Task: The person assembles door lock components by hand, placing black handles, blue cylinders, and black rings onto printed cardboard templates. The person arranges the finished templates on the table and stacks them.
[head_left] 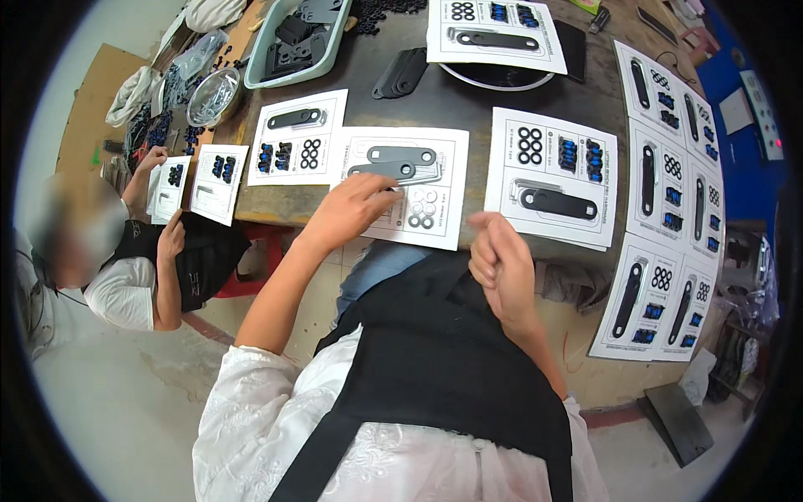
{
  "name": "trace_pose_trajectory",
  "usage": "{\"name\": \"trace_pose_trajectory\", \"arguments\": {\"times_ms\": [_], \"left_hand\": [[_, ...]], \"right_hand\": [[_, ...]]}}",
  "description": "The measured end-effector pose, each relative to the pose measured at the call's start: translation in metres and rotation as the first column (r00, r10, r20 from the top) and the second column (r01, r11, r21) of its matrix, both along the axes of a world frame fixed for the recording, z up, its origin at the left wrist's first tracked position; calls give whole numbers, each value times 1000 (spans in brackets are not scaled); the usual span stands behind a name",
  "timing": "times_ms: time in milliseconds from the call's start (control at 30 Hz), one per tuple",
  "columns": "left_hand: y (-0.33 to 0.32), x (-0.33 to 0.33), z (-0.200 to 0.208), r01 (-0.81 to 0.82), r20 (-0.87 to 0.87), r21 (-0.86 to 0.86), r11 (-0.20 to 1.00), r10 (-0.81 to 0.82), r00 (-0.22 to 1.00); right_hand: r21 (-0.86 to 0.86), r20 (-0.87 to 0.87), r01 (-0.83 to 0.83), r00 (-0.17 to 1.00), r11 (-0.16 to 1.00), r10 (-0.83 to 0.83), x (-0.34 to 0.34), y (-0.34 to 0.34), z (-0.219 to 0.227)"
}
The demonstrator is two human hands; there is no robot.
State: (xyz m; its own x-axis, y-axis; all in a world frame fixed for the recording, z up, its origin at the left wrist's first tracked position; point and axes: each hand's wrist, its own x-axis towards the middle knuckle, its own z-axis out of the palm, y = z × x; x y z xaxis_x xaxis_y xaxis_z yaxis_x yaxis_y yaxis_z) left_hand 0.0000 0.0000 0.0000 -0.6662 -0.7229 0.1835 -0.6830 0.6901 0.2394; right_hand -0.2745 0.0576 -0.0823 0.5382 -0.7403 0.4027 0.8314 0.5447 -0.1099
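"Two hands, one dark bar: how do they stand?"

"The left hand [358, 205] reaches over the middle white card [454, 180], its fingers at the dark bar [391, 171] lying on that card. I can't tell whether its grip pinches the bar or merely touches it."

"And the right hand [502, 261]?"

"Just beside the card's right edge, fingers curled, grip mostly drawn in. Whether something small is inside, I can't tell."

"How would the bar handle?"

"Light, thin and stiff, I'd judge, probably smooth enough to skate over the card. Its flat face offers little to pinch, so take the two long edges near the rounded end."

"And the card?"

"Likely light and bendier than the bar. I'd support opposite edges, lest it bow and things slide."
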Motion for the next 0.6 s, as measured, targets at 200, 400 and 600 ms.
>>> {"name": "trace_pose_trajectory", "arguments": {"times_ms": [200, 400, 600], "left_hand": [[43, -72, 33, -143, -372, 46, 989, 150, 916], [54, -97, 25, -302, -320, 263, 916, 378, 869], [74, -62, 8, -230, -229, 562, 794, 417, 879]], "right_hand": [[495, -339, 188, 941, 848, -11, 10, -1, 65], [492, -386, 80, 913, 867, 135, 35, -8, 65], [577, -422, 27, 865, 816, 270, 66, 24, 35]]}}
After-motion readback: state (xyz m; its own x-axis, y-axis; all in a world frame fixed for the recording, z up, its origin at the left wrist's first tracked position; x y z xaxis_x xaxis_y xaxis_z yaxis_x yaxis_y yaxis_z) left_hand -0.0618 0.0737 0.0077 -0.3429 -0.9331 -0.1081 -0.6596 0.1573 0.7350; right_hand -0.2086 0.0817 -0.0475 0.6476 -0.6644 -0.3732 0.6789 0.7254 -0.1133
